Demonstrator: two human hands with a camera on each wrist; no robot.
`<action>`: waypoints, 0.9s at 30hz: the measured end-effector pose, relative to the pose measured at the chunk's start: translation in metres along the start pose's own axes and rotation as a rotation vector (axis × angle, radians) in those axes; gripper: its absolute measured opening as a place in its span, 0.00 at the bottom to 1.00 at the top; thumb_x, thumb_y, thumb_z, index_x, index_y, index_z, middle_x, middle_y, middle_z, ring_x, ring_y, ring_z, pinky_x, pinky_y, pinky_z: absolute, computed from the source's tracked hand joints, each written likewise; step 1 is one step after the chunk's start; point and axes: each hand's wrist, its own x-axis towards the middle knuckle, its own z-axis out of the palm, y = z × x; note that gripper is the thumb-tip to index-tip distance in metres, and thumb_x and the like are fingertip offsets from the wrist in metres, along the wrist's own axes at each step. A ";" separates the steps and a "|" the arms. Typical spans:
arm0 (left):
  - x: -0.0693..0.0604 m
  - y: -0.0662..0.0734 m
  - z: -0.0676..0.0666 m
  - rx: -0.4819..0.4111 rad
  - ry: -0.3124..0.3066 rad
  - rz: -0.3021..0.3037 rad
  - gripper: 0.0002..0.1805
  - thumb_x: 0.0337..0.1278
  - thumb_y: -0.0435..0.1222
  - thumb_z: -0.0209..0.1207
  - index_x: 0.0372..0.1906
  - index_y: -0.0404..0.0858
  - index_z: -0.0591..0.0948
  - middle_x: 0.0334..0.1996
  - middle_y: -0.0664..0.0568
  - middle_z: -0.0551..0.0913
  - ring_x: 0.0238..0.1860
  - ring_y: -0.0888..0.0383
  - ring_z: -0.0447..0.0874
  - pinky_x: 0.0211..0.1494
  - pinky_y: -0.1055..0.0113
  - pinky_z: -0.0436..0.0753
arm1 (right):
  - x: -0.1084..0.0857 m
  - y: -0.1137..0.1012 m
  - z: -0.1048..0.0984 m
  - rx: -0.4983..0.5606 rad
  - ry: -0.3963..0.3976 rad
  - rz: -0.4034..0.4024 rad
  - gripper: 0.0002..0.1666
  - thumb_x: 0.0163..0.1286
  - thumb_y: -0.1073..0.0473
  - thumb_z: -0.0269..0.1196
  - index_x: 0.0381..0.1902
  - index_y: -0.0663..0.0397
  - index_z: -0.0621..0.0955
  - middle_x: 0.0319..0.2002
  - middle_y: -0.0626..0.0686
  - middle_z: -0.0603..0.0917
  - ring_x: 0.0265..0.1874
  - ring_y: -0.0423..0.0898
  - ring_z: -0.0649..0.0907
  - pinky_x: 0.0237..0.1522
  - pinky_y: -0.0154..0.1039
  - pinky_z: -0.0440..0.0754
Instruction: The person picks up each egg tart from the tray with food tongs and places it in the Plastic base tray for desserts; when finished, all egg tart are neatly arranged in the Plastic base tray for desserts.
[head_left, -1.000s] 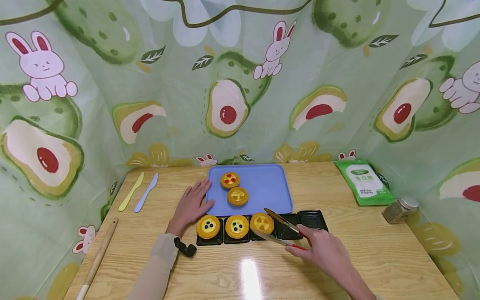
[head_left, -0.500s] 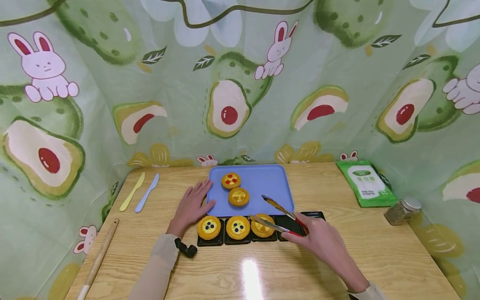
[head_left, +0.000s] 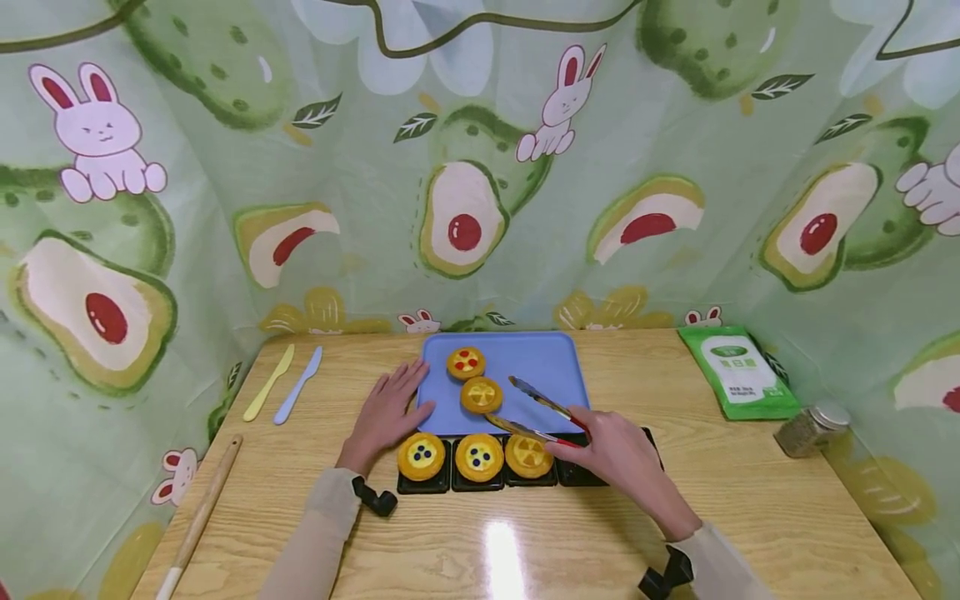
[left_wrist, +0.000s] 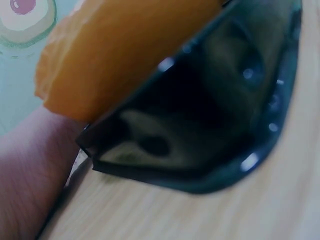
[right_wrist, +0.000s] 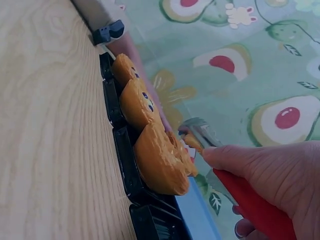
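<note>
My left hand [head_left: 384,419] lies with fingers spread against the left edge of a blue tray [head_left: 540,354]. Red-handled tongs [head_left: 546,402] are gripped in my right hand [head_left: 617,452], their arms apart over the tray. One tong tip is beside or touching a tart with a wedge pattern [head_left: 481,395]; the other is to its right. Behind it sits a tart with red dots [head_left: 466,363]. Along the tray's front, black square holders [head_left: 423,487] carry two blue-dotted tarts [head_left: 421,457] [head_left: 478,457] and one wedge-patterned tart [head_left: 529,456]. My right hand partly covers the holders at right.
At the left lie a yellow knife [head_left: 270,383], a blue knife [head_left: 298,386] and a long wooden-handled tool [head_left: 204,508]. A green-and-white packet [head_left: 738,371] and a lidded jar [head_left: 812,428] stand at the right. A printed curtain [head_left: 360,167] hangs behind the table.
My right hand has moved the tongs left and back, from around the front wedge-patterned tart to the tart on the tray. My left hand stays at the tray's edge.
</note>
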 end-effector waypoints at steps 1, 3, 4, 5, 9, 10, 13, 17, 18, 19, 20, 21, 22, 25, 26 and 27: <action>0.000 0.000 0.000 0.000 0.000 0.000 0.43 0.75 0.65 0.45 0.85 0.51 0.54 0.85 0.59 0.50 0.84 0.49 0.47 0.84 0.44 0.47 | 0.003 0.000 0.002 -0.001 -0.007 -0.002 0.33 0.60 0.27 0.72 0.31 0.48 0.75 0.17 0.42 0.56 0.14 0.40 0.56 0.17 0.36 0.50; 0.000 0.000 0.000 0.002 -0.001 0.001 0.43 0.75 0.65 0.45 0.85 0.51 0.53 0.85 0.59 0.50 0.84 0.49 0.47 0.84 0.44 0.46 | 0.008 0.000 0.005 -0.003 -0.019 -0.006 0.33 0.59 0.26 0.71 0.31 0.47 0.74 0.17 0.42 0.55 0.14 0.40 0.57 0.17 0.36 0.50; 0.001 0.000 0.000 0.004 0.000 0.002 0.43 0.75 0.65 0.45 0.85 0.51 0.53 0.85 0.59 0.50 0.84 0.49 0.47 0.84 0.44 0.46 | 0.011 0.000 0.007 -0.003 -0.023 -0.010 0.33 0.59 0.26 0.71 0.31 0.47 0.74 0.17 0.42 0.55 0.14 0.40 0.57 0.17 0.36 0.50; 0.000 0.000 0.001 0.008 -0.001 0.003 0.43 0.75 0.65 0.45 0.85 0.51 0.53 0.85 0.59 0.50 0.84 0.49 0.47 0.84 0.44 0.46 | 0.013 -0.001 0.008 -0.003 -0.031 -0.015 0.34 0.59 0.25 0.71 0.31 0.47 0.75 0.18 0.42 0.55 0.14 0.40 0.58 0.17 0.36 0.50; 0.000 -0.001 0.001 0.008 0.002 0.007 0.43 0.75 0.65 0.45 0.85 0.51 0.54 0.85 0.58 0.51 0.84 0.49 0.47 0.84 0.43 0.47 | 0.023 -0.001 0.012 -0.003 -0.054 -0.037 0.34 0.60 0.26 0.71 0.31 0.49 0.76 0.18 0.42 0.56 0.15 0.40 0.60 0.18 0.36 0.52; 0.000 0.000 0.001 0.009 0.004 0.008 0.43 0.75 0.65 0.45 0.85 0.51 0.54 0.85 0.58 0.51 0.84 0.48 0.48 0.83 0.43 0.48 | 0.026 -0.002 0.012 0.000 -0.060 -0.040 0.33 0.60 0.26 0.71 0.31 0.49 0.76 0.19 0.42 0.57 0.15 0.40 0.60 0.19 0.36 0.52; 0.000 0.000 0.000 0.011 0.010 0.009 0.43 0.75 0.65 0.46 0.85 0.51 0.54 0.84 0.59 0.51 0.84 0.49 0.48 0.83 0.44 0.48 | 0.034 -0.002 0.012 0.011 -0.072 -0.048 0.33 0.60 0.27 0.71 0.31 0.50 0.77 0.19 0.43 0.58 0.16 0.40 0.61 0.20 0.37 0.53; 0.000 0.002 -0.001 0.009 0.018 0.013 0.43 0.75 0.64 0.47 0.85 0.50 0.55 0.84 0.58 0.52 0.84 0.48 0.49 0.83 0.43 0.49 | 0.041 -0.004 0.013 0.019 -0.096 -0.061 0.35 0.61 0.27 0.71 0.30 0.54 0.78 0.19 0.43 0.57 0.16 0.40 0.58 0.20 0.37 0.51; 0.000 0.002 -0.002 0.006 0.019 0.015 0.43 0.75 0.64 0.47 0.85 0.50 0.56 0.84 0.57 0.52 0.84 0.47 0.50 0.83 0.43 0.49 | 0.042 -0.004 0.013 0.019 -0.103 -0.063 0.35 0.61 0.27 0.71 0.29 0.54 0.78 0.19 0.43 0.56 0.16 0.40 0.57 0.20 0.38 0.51; 0.000 0.002 -0.002 0.005 0.019 0.016 0.43 0.75 0.64 0.47 0.85 0.50 0.56 0.84 0.57 0.53 0.84 0.47 0.50 0.83 0.43 0.49 | 0.044 -0.005 0.013 0.018 -0.110 -0.066 0.36 0.61 0.27 0.71 0.29 0.55 0.78 0.19 0.43 0.56 0.16 0.40 0.56 0.20 0.38 0.50; 0.000 0.002 -0.002 0.005 0.019 0.017 0.43 0.75 0.64 0.47 0.85 0.50 0.56 0.84 0.56 0.53 0.84 0.47 0.50 0.83 0.43 0.49 | 0.044 -0.005 0.014 0.015 -0.113 -0.068 0.36 0.61 0.27 0.71 0.29 0.55 0.78 0.19 0.43 0.55 0.16 0.40 0.56 0.20 0.38 0.50; -0.001 0.002 -0.002 0.007 0.017 0.017 0.43 0.75 0.64 0.47 0.85 0.49 0.56 0.84 0.56 0.53 0.84 0.47 0.50 0.83 0.43 0.49 | 0.045 -0.006 0.014 0.013 -0.118 -0.068 0.36 0.61 0.27 0.71 0.30 0.55 0.78 0.19 0.43 0.55 0.17 0.40 0.56 0.20 0.38 0.50; -0.001 0.003 -0.002 0.008 0.016 0.018 0.43 0.75 0.64 0.47 0.85 0.49 0.56 0.84 0.56 0.53 0.84 0.47 0.50 0.83 0.43 0.49 | 0.046 -0.006 0.014 0.012 -0.120 -0.070 0.36 0.61 0.27 0.71 0.30 0.55 0.79 0.19 0.43 0.54 0.17 0.40 0.55 0.20 0.38 0.49; -0.001 0.003 -0.003 0.011 0.017 0.021 0.43 0.75 0.64 0.47 0.85 0.49 0.56 0.84 0.56 0.53 0.84 0.47 0.50 0.83 0.42 0.49 | 0.048 -0.007 0.016 0.010 -0.123 -0.077 0.35 0.61 0.27 0.71 0.29 0.54 0.77 0.19 0.43 0.54 0.17 0.40 0.55 0.20 0.38 0.49; -0.001 0.003 -0.003 0.013 0.018 0.021 0.43 0.75 0.64 0.47 0.85 0.49 0.56 0.84 0.56 0.53 0.84 0.46 0.50 0.83 0.42 0.49 | 0.049 -0.007 0.016 0.010 -0.124 -0.079 0.35 0.62 0.27 0.71 0.28 0.54 0.77 0.19 0.43 0.53 0.16 0.40 0.55 0.20 0.38 0.49; -0.001 0.003 -0.003 0.013 0.018 0.023 0.43 0.75 0.64 0.47 0.85 0.49 0.56 0.84 0.55 0.53 0.84 0.46 0.50 0.83 0.42 0.49 | 0.049 -0.008 0.016 0.011 -0.128 -0.078 0.35 0.62 0.27 0.70 0.28 0.53 0.76 0.19 0.43 0.53 0.16 0.40 0.55 0.20 0.38 0.49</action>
